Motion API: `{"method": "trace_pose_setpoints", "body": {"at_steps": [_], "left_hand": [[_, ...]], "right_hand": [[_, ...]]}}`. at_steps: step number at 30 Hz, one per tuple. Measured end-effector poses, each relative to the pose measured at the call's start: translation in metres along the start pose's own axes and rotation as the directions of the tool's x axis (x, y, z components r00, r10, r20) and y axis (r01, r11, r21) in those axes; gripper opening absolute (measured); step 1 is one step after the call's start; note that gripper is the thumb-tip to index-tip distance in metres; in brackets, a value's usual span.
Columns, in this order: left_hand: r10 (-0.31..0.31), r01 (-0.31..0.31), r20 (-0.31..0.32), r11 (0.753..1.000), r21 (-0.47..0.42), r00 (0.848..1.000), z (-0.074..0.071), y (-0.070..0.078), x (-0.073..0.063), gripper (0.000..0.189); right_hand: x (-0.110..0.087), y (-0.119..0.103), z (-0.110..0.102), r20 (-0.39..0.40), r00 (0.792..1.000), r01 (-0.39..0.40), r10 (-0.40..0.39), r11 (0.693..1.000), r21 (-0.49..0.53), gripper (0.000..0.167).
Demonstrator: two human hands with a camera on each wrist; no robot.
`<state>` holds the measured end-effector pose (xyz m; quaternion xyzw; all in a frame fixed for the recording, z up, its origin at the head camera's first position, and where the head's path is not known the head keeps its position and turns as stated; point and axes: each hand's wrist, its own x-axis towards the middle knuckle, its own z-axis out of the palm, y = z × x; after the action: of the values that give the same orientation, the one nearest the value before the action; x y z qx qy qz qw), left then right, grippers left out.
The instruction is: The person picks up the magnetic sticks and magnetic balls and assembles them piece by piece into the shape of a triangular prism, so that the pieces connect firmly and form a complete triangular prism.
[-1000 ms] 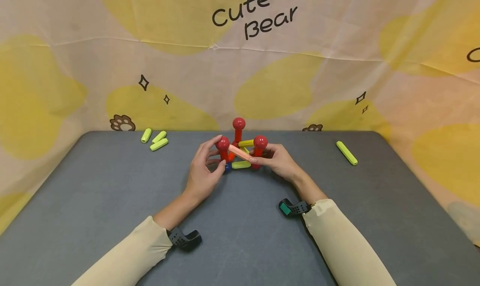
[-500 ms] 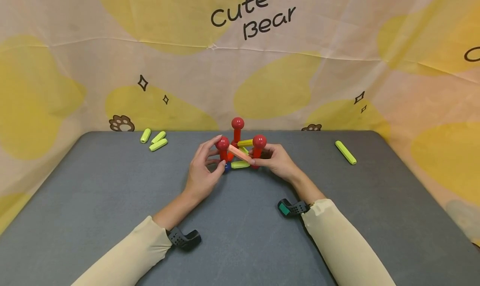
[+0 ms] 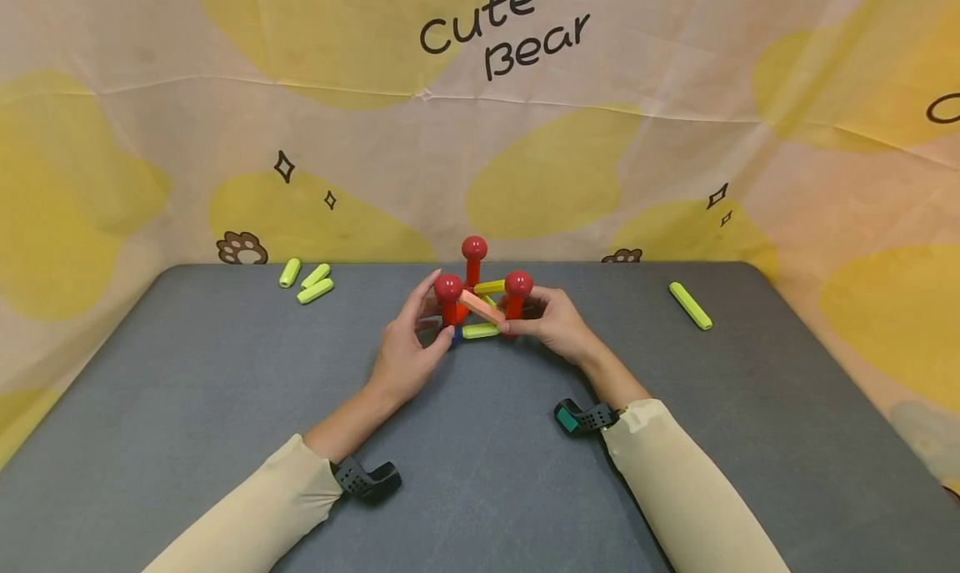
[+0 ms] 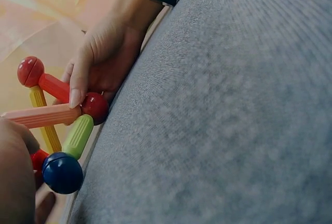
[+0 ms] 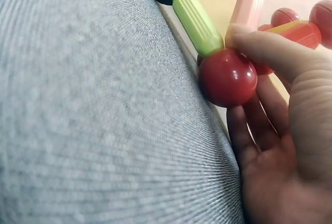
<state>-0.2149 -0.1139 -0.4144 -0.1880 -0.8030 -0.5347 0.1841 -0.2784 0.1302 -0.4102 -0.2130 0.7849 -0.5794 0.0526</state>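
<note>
A frame of magnetic balls and sticks (image 3: 481, 331) stands at the far middle of the table, with three red balls raised on red sticks. My left hand (image 3: 405, 352) curls round its left upright in the head view, thumb by the blue ball (image 4: 63, 173) and index finger beside the upper red ball (image 3: 448, 288). A pink stick (image 4: 44, 115) slants from that upper ball down to the lower right red ball (image 5: 228, 78). My right hand (image 3: 557, 327) pinches the pink stick's lower end, thumb on top and other fingers behind the right upright. A green stick (image 5: 197, 24) joins the blue and red balls.
Several short green sticks (image 3: 315, 290) lie at the back left of the grey table (image 3: 480, 473). One longer green stick (image 3: 691, 306) lies at the right. A patterned cloth (image 3: 360, 156) hangs behind the table's far edge.
The left upright's top ball has shifted slightly right, and my left index finger has straightened a little away from it. My right hand keeps its pinch on the pink stick.
</note>
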Motion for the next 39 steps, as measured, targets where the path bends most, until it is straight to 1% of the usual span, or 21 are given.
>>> {"method": "trace_pose_setpoints", "body": {"at_steps": [4,7,9,14,18,20,21,22,23,24,25,26,27,28,29,30,31,33,34,36,39], "left_hand": [[-0.066,0.065,0.064,0.998,0.017,0.996,0.001,-0.001,-0.001,0.058],[-0.073,0.070,0.118,0.997,0.025,0.990,0.002,0.000,-0.002,0.055],[-0.070,0.068,0.162,0.998,0.017,0.984,0.002,0.001,-0.004,0.056],[-0.067,0.090,0.296,0.994,-0.064,0.953,0.002,0.003,-0.006,0.065],[-0.065,0.132,0.396,0.980,-0.145,0.916,0.002,0.005,-0.008,0.072],[-0.041,0.120,0.422,0.979,-0.163,0.906,0.003,0.006,-0.009,0.074],[-0.019,0.092,0.410,0.983,-0.159,0.912,0.003,0.007,-0.009,0.072],[0.007,0.050,0.373,0.988,-0.144,0.928,0.004,0.007,-0.010,0.067],[0.040,-0.002,0.309,0.993,-0.122,0.950,0.005,0.008,-0.009,0.060],[0.079,-0.060,0.220,0.994,-0.093,0.972,0.005,0.008,-0.009,0.052],[0.126,-0.121,0.111,0.992,-0.048,0.986,0.006,0.008,-0.008,0.043],[0.168,-0.168,-0.010,0.986,0.007,0.986,0.006,0.009,-0.007,0.036],[0.194,-0.188,-0.122,0.980,0.057,0.973,0.006,0.009,-0.006,0.030],[0.202,-0.186,-0.204,0.978,0.097,0.958,0.006,0.010,-0.005,0.028],[0.195,-0.168,-0.256,0.978,0.123,0.947,0.005,0.009,-0.004,0.030],[0.170,-0.137,-0.281,0.982,0.134,0.944,0.004,0.009,-0.003,0.036],[0.127,-0.091,-0.278,0.986,0.139,0.952,0.004,0.008,-0.001,0.045],[-0.003,0.029,-0.204,0.992,0.126,0.979,0.002,0.005,0.000,0.064],[-0.074,0.093,-0.152,0.989,0.118,0.986,0.001,0.003,0.000,0.072],[-0.192,0.198,-0.062,0.975,0.105,0.979,-0.001,-0.001,0.001,0.081],[-0.278,0.275,0.023,0.957,0.096,0.960,-0.002,-0.003,0.001,0.079]], "right_hand": [[0.002,0.001,0.002,-0.136,0.990,-0.033,0.030,0.999,-0.018,0.050],[0.003,0.001,0.005,-0.248,0.968,-0.065,0.044,0.995,-0.081,0.052],[0.003,0.001,0.008,-0.284,0.958,-0.083,0.047,0.990,-0.115,0.051],[0.000,0.000,0.011,-0.222,0.975,-0.058,0.024,0.987,-0.147,0.051],[-0.004,0.000,0.011,-0.114,0.993,0.001,-0.014,0.994,-0.108,0.057],[-0.006,0.000,0.011,-0.063,0.997,0.026,-0.032,0.996,-0.086,0.060],[-0.007,-0.001,0.011,-0.037,0.998,0.039,-0.042,0.996,-0.078,0.061],[-0.009,0.000,0.010,-0.012,0.998,0.056,-0.057,0.995,-0.080,0.062],[-0.010,0.000,0.010,0.008,0.998,0.069,-0.068,0.993,-0.091,0.063],[-0.011,-0.001,0.010,0.026,0.996,0.083,-0.081,0.991,-0.101,0.063],[-0.012,-0.001,0.010,0.038,0.996,0.090,-0.086,0.989,-0.121,0.064],[-0.013,-0.001,0.010,0.045,0.995,0.094,-0.088,0.984,-0.150,0.066],[-0.014,-0.002,0.011,0.044,0.995,0.099,-0.092,0.978,-0.183,0.068],[-0.015,-0.002,0.012,0.034,0.995,0.100,-0.095,0.971,-0.218,0.071],[-0.016,-0.002,0.013,0.016,0.996,0.093,-0.092,0.965,-0.247,0.074],[-0.017,-0.002,0.014,-0.006,0.996,0.086,-0.091,0.961,-0.264,0.075],[-0.017,-0.002,0.016,-0.030,0.995,0.079,-0.091,0.956,-0.281,0.075],[-0.017,-0.002,0.018,-0.073,0.992,0.080,-0.106,0.952,-0.296,0.070],[-0.016,-0.002,0.019,-0.087,0.990,0.078,-0.109,0.952,-0.297,0.067],[-0.015,-0.002,0.021,-0.107,0.989,0.069,-0.106,0.952,-0.299,0.061],[-0.012,-0.003,0.022,-0.133,0.988,0.039,-0.081,0.956,-0.292,0.055]]}}
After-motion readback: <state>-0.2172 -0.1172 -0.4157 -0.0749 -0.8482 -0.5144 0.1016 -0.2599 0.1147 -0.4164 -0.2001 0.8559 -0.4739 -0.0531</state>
